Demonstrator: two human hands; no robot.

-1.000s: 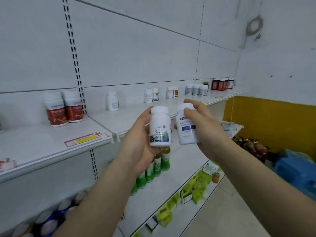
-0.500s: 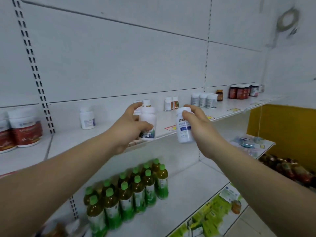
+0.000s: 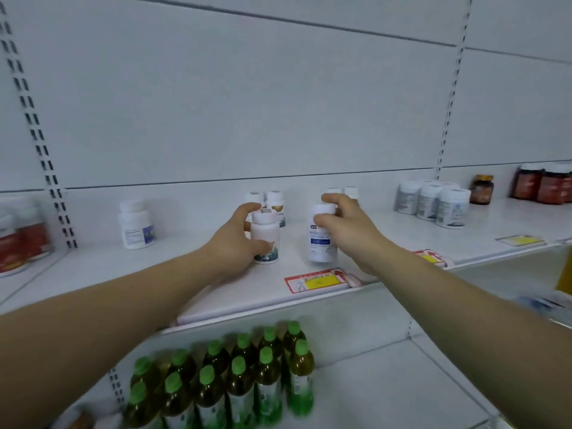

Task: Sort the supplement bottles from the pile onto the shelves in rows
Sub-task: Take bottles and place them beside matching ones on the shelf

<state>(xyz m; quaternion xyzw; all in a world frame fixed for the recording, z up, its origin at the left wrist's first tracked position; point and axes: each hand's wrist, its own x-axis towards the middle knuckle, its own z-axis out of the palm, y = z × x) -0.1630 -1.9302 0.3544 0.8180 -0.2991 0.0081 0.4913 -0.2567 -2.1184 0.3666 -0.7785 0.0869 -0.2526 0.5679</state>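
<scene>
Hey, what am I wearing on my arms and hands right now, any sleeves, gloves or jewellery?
Nothing visible. The left hand and right hand are ungloved, with no rings showing, and both forearms are bare to the frame edge: no sleeves, watch or bracelets.

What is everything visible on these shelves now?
picture-label bottle: one, white, upper shelf
blue-label bottle: one, white, beside it
lone bottle: one, white, upper shelf left
back bottles: four, white, behind those two
bottle cluster: about five, white, right
amber bottle: one, brown, beside the cluster
dark red bottles: several, far right
red-label bottles: two, white, far left
drink bottles: about twelve, green-capped, lower shelf
price tags: three, red-yellow, shelf edge
left hand: grips picture-label bottle
right hand: grips blue-label bottle
</scene>
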